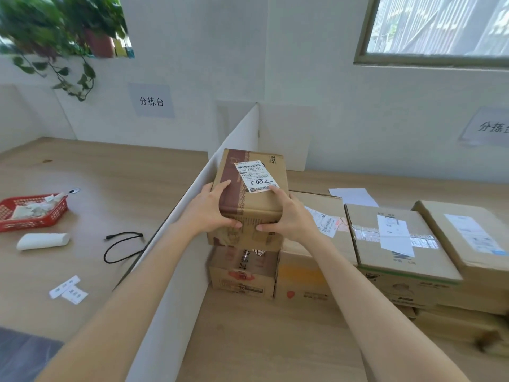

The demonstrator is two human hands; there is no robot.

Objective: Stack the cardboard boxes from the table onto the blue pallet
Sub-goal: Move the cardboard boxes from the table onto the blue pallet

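Note:
A small cardboard box with a brown band and a white shipping label marked 5082 sits on top of another box on the wooden table. My left hand grips its near left corner, fingers over the top and thumb on the front face. My right hand grips its near right corner the same way. Several more cardboard boxes stand to the right: one with an orange patch, one taped with a white label, and one at the far right. The blue pallet is not in view.
A white divider panel runs from the wall toward me, just left of the boxes. Left of it lie a red basket, a white roll, a black cable and paper slips. A wall stands close behind the table.

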